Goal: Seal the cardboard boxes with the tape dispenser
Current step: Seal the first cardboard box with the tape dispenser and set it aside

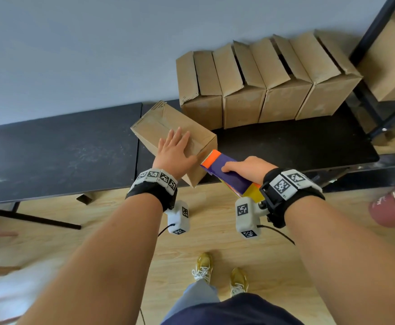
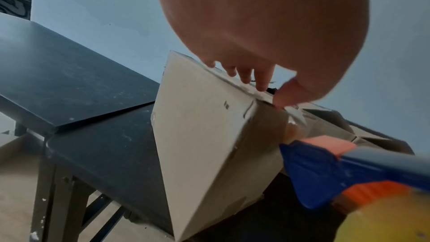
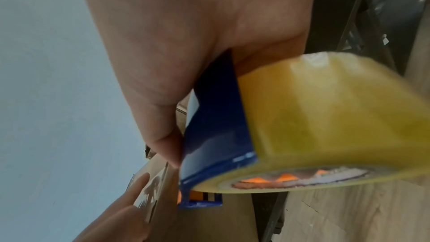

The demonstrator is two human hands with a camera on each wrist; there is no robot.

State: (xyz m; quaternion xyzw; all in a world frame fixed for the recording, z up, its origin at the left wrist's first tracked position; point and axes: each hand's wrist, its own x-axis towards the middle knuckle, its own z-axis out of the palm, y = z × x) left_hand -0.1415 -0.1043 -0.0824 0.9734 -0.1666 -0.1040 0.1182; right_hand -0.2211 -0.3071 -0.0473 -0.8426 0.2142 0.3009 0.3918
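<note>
Black tabletops (image 1: 58,146) run along a pale grey wall, standing on a light wood floor. On the left tabletop nothing is handled; the seam between the two tops lies just left of the working box. That cardboard box (image 1: 159,124) sits at an angle near the front edge of the right tabletop, one corner overhanging the edge. The left hand (image 1: 174,152) lies flat on the box top, fingers straight and spread, pressing down. Just right of it, the right hand (image 1: 250,168) is wrapped around the blue tape dispenser (image 1: 229,172), fingers curled over its body. The dispenser's orange front end (image 1: 211,158) touches the near right edge of the box. A yellowish tape roll (image 3: 337,120) sits at the rear of the dispenser. Farther right, against the wall, a row of cardboard boxes (image 1: 262,85) stands side by side with top flaps loose.
</note>
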